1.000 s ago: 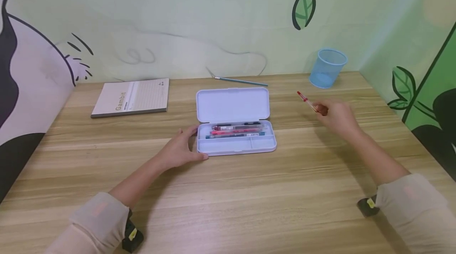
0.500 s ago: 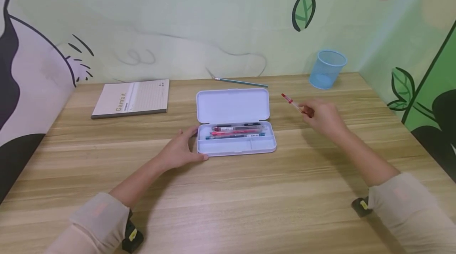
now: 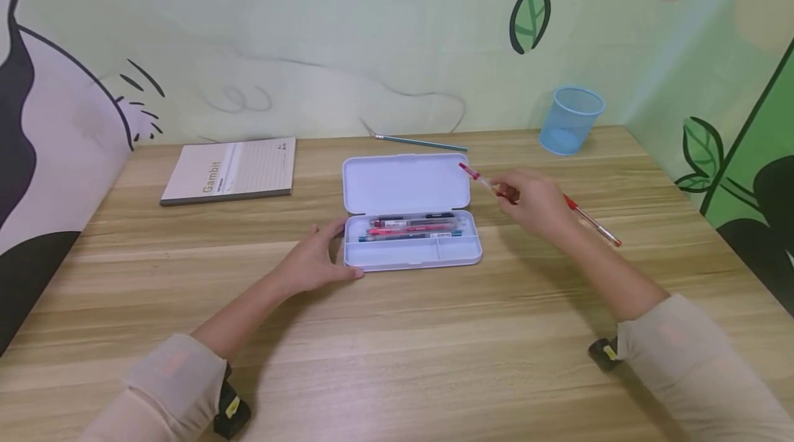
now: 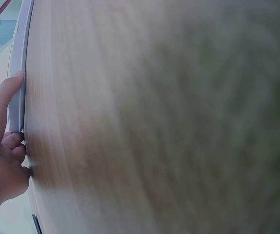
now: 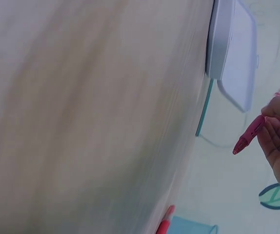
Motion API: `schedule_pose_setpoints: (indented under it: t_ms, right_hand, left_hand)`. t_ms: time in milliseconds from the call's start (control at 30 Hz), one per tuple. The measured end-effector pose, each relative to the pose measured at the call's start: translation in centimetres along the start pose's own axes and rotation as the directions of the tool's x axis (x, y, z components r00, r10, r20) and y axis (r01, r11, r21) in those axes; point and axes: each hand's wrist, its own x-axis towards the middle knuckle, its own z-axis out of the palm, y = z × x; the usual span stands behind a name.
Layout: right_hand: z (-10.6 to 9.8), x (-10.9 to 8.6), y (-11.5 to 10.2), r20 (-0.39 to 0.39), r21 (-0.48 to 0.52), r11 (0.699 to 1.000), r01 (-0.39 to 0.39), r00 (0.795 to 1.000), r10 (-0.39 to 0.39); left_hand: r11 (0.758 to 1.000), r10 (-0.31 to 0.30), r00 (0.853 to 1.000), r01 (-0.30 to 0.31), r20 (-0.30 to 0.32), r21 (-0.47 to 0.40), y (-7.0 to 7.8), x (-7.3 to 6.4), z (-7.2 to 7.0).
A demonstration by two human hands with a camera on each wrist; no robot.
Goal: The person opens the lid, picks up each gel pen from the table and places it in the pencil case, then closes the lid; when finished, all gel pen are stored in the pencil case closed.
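Observation:
My left hand (image 3: 310, 259) holds the left end of an open pale lilac pencil case (image 3: 387, 257), thumb at its front corner and fingers at the left side. Several pens (image 3: 414, 229) lie in the case's long rear compartment; the two front compartments hold nothing. My right hand (image 3: 536, 202) pinches a clear-barrelled red pen (image 3: 476, 175) above the table, right of the case. One tip of that pen overlaps the raised lid in the head view. In the right wrist view the red grip part of the pen (image 5: 250, 135) points out from the fingers.
Another red pen (image 3: 595, 223) lies on the table behind the right wrist. A blue mesh pen cup (image 3: 569, 123) stands at the back right. A teal pencil (image 3: 422, 143) lies along the wall, and a notebook (image 3: 229, 169) is at the back left.
My right hand has carried the red pen leftward to beside the lid, uncovering the other red pen on the table. The left hand and the case have stayed in place.

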Motion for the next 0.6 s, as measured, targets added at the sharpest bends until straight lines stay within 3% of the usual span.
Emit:
schedule_pose_setpoints:
  t_ms: [267,600]
  right_hand:
    - [0.8,0.9,-1.5,0.080,0.001,1.000,-0.018,0.997,0.018]
    - [1.9,2.0,-3.0,0.153,-0.010,0.996,0.088,0.984,-0.085]
  left_hand:
    - [1.000,0.004,1.000,-0.004,0.001,-0.003,0.1,-0.1,0.0]
    - [1.000,0.004,1.000,-0.004,0.001,-0.002,0.2,-0.1,0.0]
